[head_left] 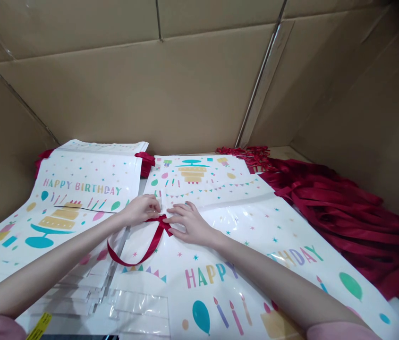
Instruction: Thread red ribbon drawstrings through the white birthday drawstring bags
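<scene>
A dark red ribbon [154,246] curves in a loop across a glossy white sheet printed "HAPPY BIRTHDAY" [220,215]. My left hand [140,209] is closed at the ribbon's upper end, its fingertips curled beside a small whitish, partly see-through piece [164,200]. What those fingers pinch is hidden. Just to the right, my right hand [192,225] lies over the sheet with its fingers apart, close to the ribbon's short cut end. Stars, balloons, candles and bunting decorate the sheet, and my right forearm covers part of the lettering.
At left lies a stack of similar printed sheets [89,165], with red ribbon showing at both sides. A large heap of red ribbons [337,212] spreads along the right. Cardboard walls [131,94] rise behind and at the sides. A yellow strip [39,326] sits near my left sleeve.
</scene>
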`<state>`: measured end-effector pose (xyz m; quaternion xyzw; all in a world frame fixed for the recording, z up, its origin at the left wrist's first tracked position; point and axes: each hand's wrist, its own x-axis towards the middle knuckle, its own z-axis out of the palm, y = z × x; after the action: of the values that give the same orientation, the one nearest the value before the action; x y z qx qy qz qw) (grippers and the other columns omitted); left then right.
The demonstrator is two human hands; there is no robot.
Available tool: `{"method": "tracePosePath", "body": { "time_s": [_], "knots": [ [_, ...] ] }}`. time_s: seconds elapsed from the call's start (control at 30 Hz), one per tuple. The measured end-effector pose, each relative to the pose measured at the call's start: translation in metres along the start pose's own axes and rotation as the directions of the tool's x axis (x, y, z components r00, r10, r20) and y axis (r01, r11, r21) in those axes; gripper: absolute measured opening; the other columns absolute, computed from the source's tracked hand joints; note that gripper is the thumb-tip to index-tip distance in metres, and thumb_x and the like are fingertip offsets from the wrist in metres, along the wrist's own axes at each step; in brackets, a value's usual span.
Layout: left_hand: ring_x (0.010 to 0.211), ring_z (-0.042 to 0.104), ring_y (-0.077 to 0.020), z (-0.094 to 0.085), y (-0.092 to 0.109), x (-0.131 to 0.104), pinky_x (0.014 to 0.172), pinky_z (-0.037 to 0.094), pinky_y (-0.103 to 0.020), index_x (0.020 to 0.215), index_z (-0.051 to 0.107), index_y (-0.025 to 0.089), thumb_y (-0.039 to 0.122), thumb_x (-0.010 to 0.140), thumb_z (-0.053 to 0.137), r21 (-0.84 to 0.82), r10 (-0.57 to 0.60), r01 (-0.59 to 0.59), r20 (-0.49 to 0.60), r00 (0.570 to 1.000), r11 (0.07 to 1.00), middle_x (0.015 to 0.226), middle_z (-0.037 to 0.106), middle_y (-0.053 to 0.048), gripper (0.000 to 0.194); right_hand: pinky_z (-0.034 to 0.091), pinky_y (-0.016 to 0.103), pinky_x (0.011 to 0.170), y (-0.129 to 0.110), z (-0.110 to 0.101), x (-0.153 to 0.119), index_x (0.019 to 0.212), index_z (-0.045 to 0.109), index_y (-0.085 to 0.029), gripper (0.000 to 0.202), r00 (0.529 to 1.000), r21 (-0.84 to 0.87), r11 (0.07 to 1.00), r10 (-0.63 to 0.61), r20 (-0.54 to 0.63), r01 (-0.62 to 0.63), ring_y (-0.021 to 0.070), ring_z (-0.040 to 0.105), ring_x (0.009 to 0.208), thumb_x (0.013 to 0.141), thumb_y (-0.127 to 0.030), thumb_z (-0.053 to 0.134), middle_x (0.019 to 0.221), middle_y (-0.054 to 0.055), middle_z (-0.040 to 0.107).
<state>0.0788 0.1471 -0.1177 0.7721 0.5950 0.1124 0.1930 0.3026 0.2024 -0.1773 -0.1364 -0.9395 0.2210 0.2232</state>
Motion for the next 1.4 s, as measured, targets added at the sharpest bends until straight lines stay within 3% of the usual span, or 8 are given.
{"method": "tracePosePath", "body": {
  "time_s": [0.13, 0.23, 0.57, 0.83, 1.17, 1.4],
  "knots": [
    [0.085, 0.054, -0.0196, -0.013, -0.014, -0.018, 0.077, 0.038, -0.029, 0.083, 0.066, 0.020, 0.031, 0.087, 0.053, 0.194, 0.039, -0.041, 0.013, 0.999, 0.980, 0.085, 0.064, -0.003, 0.018, 0.021, 0.048, 0.103, -0.001, 0.000, 0.000, 0.108, 0.066, -0.029, 0.027, 1.000, 0.008, 1.000, 0.003, -0.003, -0.003, 0.0230, 0.046, 0.117, 0.085, -0.036, 0.056, 0.121, 0.004, 0.060],
    [0.082, 0.053, -0.0193, -0.012, -0.018, -0.025, 0.076, 0.037, -0.030, 0.081, 0.063, 0.019, 0.029, 0.090, 0.048, 0.262, 0.037, -0.044, 0.031, 0.999, 0.964, 0.082, 0.064, -0.003, 0.020, 0.020, 0.048, 0.103, -0.002, -0.001, 0.001, 0.109, 0.066, -0.029, 0.027, 1.000, 0.004, 1.000, 0.006, 0.000, -0.006, 0.0231, 0.046, 0.117, 0.085, -0.036, 0.056, 0.121, 0.005, 0.059],
    [0.071, 0.056, -0.0147, -0.002, -0.011, -0.010, 0.064, 0.038, -0.024, 0.082, 0.058, 0.018, 0.029, 0.093, 0.043, 0.090, 0.104, -0.108, 0.054, 0.993, 0.990, 0.079, 0.061, -0.002, 0.022, 0.019, 0.050, 0.104, -0.005, -0.004, 0.001, 0.121, 0.059, -0.030, 0.034, 1.000, -0.040, 0.999, -0.008, 0.027, 0.009, 0.0225, 0.045, 0.118, 0.088, -0.036, 0.051, 0.127, 0.008, 0.055],
    [0.072, 0.055, -0.0147, 0.006, 0.007, 0.004, 0.065, 0.039, -0.023, 0.082, 0.060, 0.017, 0.031, 0.092, 0.045, 0.003, 0.096, -0.096, 0.042, 0.994, 0.995, 0.080, 0.060, -0.003, 0.023, 0.019, 0.051, 0.105, -0.006, -0.005, 0.001, 0.123, 0.057, -0.028, 0.036, 0.999, -0.044, 0.999, -0.010, 0.043, 0.012, 0.0228, 0.043, 0.121, 0.088, -0.036, 0.050, 0.130, 0.007, 0.053],
    [0.081, 0.052, -0.0189, -0.032, -0.030, -0.035, 0.076, 0.035, -0.030, 0.081, 0.062, 0.019, 0.035, 0.090, 0.048, 0.282, 0.055, -0.071, 0.062, 0.997, 0.957, 0.084, 0.062, -0.003, 0.023, 0.018, 0.050, 0.104, -0.006, -0.006, 0.001, 0.128, 0.052, -0.029, 0.040, 0.999, -0.043, 0.999, -0.009, 0.039, 0.011, 0.0227, 0.043, 0.120, 0.089, -0.036, 0.049, 0.130, 0.008, 0.053],
    [0.080, 0.055, -0.0184, -0.015, -0.030, -0.029, 0.075, 0.034, -0.030, 0.081, 0.059, 0.019, 0.024, 0.091, 0.043, 0.233, 0.011, -0.031, 0.086, 0.996, 0.972, 0.081, 0.064, -0.002, 0.020, 0.018, 0.050, 0.105, -0.007, -0.006, 0.001, 0.128, 0.052, -0.028, 0.041, 0.998, -0.062, 0.998, -0.010, 0.056, 0.014, 0.0231, 0.043, 0.120, 0.089, -0.036, 0.048, 0.130, 0.008, 0.052]
  ]
}}
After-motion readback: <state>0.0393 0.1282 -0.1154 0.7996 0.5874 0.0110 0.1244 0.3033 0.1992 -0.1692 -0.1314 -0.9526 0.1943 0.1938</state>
